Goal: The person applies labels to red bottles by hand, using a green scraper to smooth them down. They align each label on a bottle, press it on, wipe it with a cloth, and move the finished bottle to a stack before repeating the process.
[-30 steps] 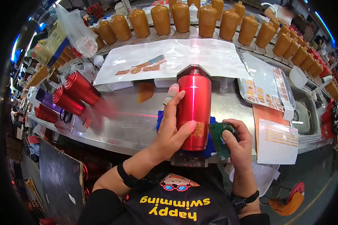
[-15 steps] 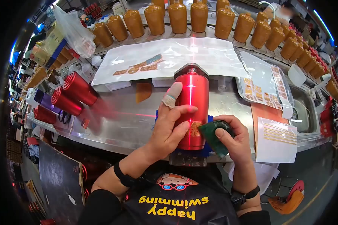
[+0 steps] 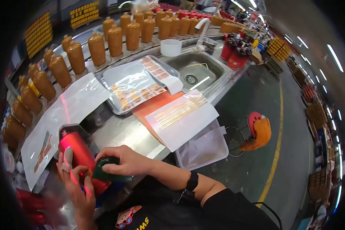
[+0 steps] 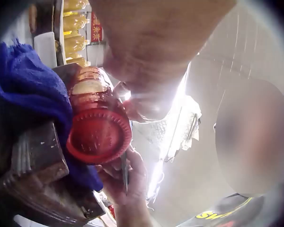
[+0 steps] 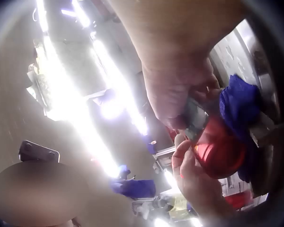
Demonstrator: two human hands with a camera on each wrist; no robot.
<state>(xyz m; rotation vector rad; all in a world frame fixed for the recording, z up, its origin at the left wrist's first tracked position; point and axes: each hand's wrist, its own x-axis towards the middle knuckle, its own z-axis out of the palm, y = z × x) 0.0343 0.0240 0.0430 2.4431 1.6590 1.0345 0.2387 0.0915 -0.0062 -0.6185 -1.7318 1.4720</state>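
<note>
A glossy red bottle (image 3: 76,147) lies in a dark stand, its neck toward the stand's far end; the left wrist view faces its ribbed base (image 4: 99,137). My right hand (image 3: 128,161) grips a dark green scraper (image 3: 99,173), thumb on top, and lays it against the bottle's lower side. Close by on the left side, my left hand (image 3: 79,188) touches the bottle with loosely bent fingers, one wearing a pale finger cover (image 3: 67,158). A blue cloth (image 4: 33,85) is tucked under the bottle. The scraper and hands hide the bottle's gold label in the head view.
To the right are a white sheet with gold strips (image 3: 184,119), a metal tray (image 3: 119,112) of decals, a sink (image 3: 218,71) and a white bin (image 3: 207,157). Brown bottles (image 3: 115,40) line the back. A stool (image 3: 253,119) stands on the floor.
The head view has swung toward the right. The scraper has moved from beside the bottle onto its lower side, and the left hand's fingers are more bent.
</note>
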